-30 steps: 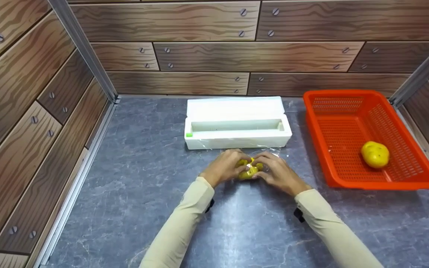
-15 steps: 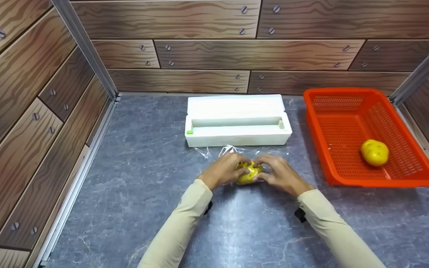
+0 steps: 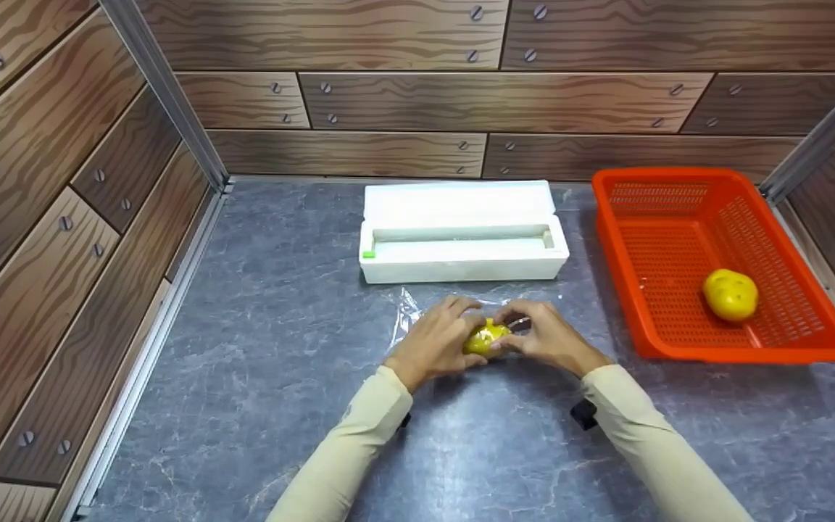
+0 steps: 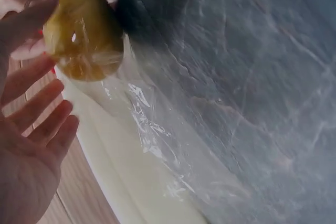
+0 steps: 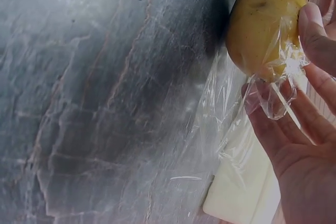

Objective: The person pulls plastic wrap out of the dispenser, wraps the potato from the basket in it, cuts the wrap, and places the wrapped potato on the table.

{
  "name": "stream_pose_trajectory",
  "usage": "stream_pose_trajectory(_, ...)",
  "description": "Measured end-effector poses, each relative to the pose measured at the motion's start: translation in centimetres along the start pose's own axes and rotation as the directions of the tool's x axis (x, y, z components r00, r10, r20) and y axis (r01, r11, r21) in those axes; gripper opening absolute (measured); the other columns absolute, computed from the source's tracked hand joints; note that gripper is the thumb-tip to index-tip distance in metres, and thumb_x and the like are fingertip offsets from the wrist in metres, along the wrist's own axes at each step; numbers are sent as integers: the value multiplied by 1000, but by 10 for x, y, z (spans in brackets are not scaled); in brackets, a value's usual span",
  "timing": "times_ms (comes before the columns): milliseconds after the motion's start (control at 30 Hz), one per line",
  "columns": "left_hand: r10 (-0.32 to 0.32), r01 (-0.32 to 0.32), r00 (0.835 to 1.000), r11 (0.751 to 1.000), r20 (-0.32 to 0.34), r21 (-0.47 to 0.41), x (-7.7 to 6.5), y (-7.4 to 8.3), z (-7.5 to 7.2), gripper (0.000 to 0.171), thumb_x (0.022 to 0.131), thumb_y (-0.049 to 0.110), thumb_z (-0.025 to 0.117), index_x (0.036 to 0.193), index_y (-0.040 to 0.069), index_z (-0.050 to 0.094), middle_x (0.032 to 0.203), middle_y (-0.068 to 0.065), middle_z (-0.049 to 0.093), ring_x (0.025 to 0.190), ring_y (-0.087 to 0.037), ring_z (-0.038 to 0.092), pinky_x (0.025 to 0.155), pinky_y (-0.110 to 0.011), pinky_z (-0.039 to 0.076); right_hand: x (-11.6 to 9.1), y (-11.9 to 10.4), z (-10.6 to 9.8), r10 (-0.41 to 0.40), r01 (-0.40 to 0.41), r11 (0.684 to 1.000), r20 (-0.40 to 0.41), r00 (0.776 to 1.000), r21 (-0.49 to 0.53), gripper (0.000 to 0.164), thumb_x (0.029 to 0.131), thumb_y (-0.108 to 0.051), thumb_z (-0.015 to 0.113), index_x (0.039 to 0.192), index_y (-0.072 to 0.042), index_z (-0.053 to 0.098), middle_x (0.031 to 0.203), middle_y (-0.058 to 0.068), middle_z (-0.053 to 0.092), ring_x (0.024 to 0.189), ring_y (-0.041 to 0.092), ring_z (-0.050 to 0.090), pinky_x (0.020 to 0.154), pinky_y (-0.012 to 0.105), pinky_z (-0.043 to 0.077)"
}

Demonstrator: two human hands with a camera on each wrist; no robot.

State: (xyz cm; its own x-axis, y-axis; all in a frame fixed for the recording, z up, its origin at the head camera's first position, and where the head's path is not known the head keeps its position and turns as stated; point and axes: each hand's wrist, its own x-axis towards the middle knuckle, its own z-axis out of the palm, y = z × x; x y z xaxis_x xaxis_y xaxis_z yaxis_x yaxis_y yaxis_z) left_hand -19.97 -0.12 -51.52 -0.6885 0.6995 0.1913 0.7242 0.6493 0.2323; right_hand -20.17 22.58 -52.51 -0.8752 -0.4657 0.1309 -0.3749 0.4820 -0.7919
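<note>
"Well, what have you got between your hands?"

"You've got a potato (image 3: 485, 341) under clear film (image 4: 152, 129), around the middle of the worktop (image 3: 265, 348), just in front of the white box (image 3: 461, 272) by the far edge. Your left hand (image 3: 434, 341) holds its left end; your right hand (image 3: 551, 338) curls about the right end, film bunched at the fingertips."

"And what might catch you out?"

"Loose film on your left could cling to your fingers, or tear if you pull unevenly. Squeeze lopsidedly and the potato may roll off toward the worktop's right edge, where your orange basket (image 3: 722, 355) stands with a second potato (image 3: 730, 295)."

"Any labels for you?"

"You'll find no readable brand. The green tag (image 3: 369, 254) at the box's near left corner shows no legible lettering."
</note>
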Motion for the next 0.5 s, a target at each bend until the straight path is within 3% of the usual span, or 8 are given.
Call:
stream_pose_trajectory(100, 37, -32, 998, 992, -42, 122, 0, 2, 2, 58, 79, 48, 84, 120, 10, 70, 125, -6, 65, 116, -21, 57, 100, -33, 49, 1, -1, 1, 24, -24, 1000, 14, 1000, 12, 31, 79, -13, 87, 102, -2, 70, 102, 13, 73, 97, 31, 70, 84, 49, 58)
stream_pose_trajectory(200, 35, -26, 998, 986, -55, 166, -1, 4, 2, 55, 80, 49, 82, 115, 9, 70, 114, -5, 69, 106, -21, 61, 91, -33, 53, 2, -1, 1, 35, -36, 999, 36, 999, 27, 33, 78, -14, 87, 103, -1, 70, 102, 14, 73, 97, 31, 69, 85, 50, 58)
stream_pose_trajectory(367, 13, -7, 999, 992, -46, 129, -2, 2, 0, 48, 79, 48, 82, 107, 11, 70, 107, -4, 70, 98, -20, 64, 89, -33, 54, 5, 3, -2, 70, -78, 992, 85, 994, 103, 40, 81, -17, 86, 109, 2, 67, 105, 16, 72, 99, 31, 69, 88, 45, 57)
stream_pose_trajectory(500, -1, 1, 1000, 998, -9, 67, -2, -1, -2, 48, 79, 46, 84, 109, 11, 70, 108, -5, 70, 99, -20, 65, 90, -32, 54, 5, 12, -7, 97, -112, 988, 134, 986, 105, 29, 94, -16, 73, 111, 6, 66, 105, 16, 70, 96, 29, 67, 86, 33, 56)
